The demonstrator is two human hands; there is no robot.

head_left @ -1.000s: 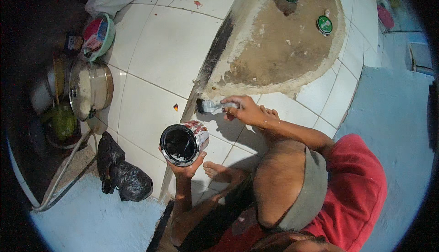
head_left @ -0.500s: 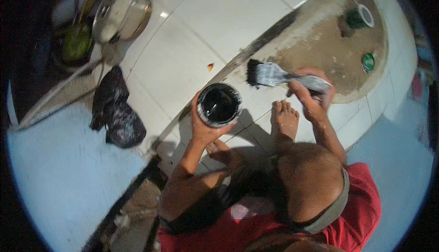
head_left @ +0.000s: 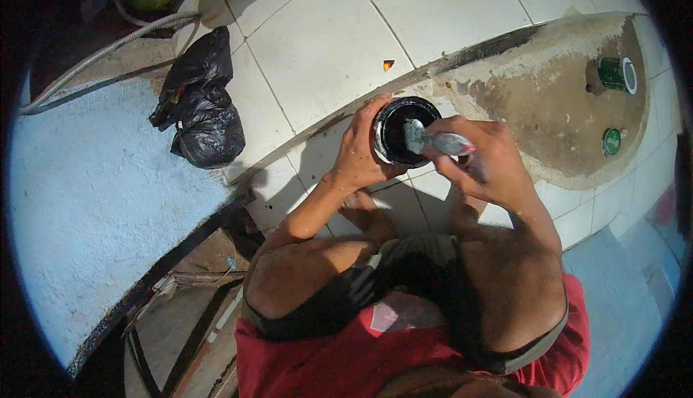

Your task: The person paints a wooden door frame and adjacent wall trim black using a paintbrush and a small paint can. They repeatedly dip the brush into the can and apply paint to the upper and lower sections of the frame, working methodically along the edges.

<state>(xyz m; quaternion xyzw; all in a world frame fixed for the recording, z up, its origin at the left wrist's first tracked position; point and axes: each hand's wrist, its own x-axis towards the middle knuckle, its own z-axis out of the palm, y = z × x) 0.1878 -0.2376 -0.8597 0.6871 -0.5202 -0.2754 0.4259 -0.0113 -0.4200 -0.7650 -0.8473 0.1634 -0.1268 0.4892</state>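
My left hand [head_left: 357, 152] grips the side of a round paint can [head_left: 401, 129] whose inside is black. My right hand [head_left: 487, 160] holds a paintbrush [head_left: 433, 140] by its grey, paint-smeared handle. The bristles are dipped into the open can. Both hands are raised over white floor tiles [head_left: 346, 37], just in front of a curved, bare concrete patch [head_left: 548, 102] with a dark painted edge. My knees and red shorts fill the lower part of the picture.
A green can [head_left: 616, 73] and a green lid [head_left: 611, 141] sit on the concrete patch at the right. A black plastic bag [head_left: 202, 106] lies on the tiles at the left. A hose [head_left: 94, 59], a green basin and a metal pot are at the top left.
The brush has come off the dark edge of the concrete and gone into the can. The view has swung left and downward, so the pots have slid to the top edge.
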